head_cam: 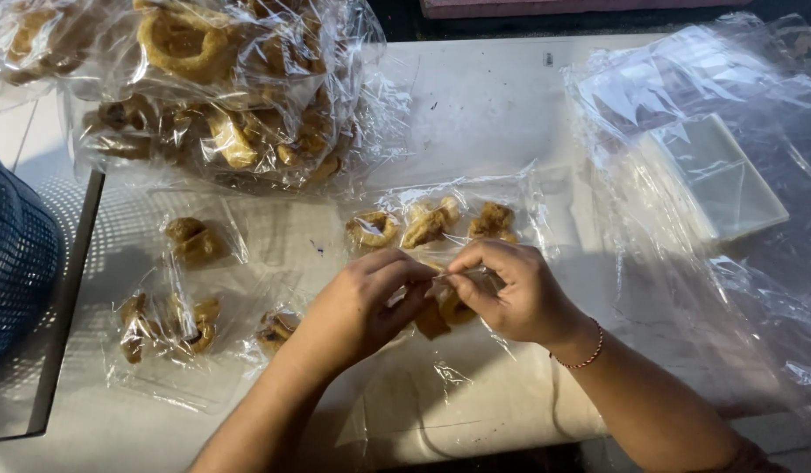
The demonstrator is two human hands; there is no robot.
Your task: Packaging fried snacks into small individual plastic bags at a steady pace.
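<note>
My left hand and my right hand meet at the middle of the white table. Together they pinch the top of a small clear plastic packet with brown fried snacks inside. The fingertips of both hands touch the packet's mouth. Just beyond the hands lies a clear packet holding three golden ring-shaped snacks. A beaded bracelet is on my right wrist.
A big clear bag of fried ring snacks fills the far left. Small filled packets lie at the left. A stack of empty clear bags sits on crumpled plastic at the right. A blue mesh basket is at the left edge.
</note>
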